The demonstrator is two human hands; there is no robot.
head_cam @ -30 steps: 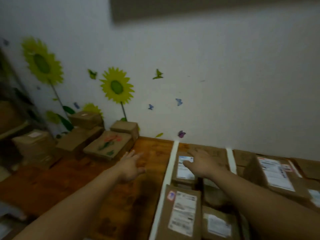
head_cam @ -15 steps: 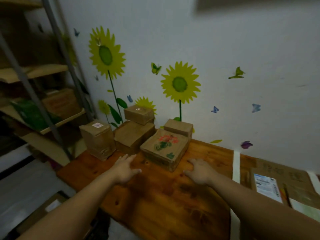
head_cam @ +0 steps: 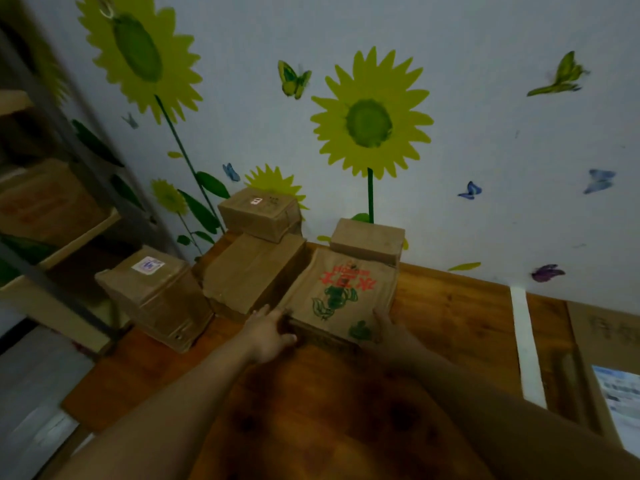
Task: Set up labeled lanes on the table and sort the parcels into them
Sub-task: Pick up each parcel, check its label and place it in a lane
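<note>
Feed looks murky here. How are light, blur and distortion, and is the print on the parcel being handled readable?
Head view: dim bluish light, forearms and near wooden table in shadow. Head view: soft throughout; the red-and-green print on the flat brown cardboard parcel is unreadable. Head view: wide-angle bending tilts the grey shelf posts at left; the grip of the right hand is lost in the dark.

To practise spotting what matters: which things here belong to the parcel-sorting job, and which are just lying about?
Job: printed parcel, touched by left hand and right hand; small plain parcel; stacked parcels; labelled parcel; white tape strip; table.
Lying about: sunflower stickers; butterfly stickers; shelf.
</note>
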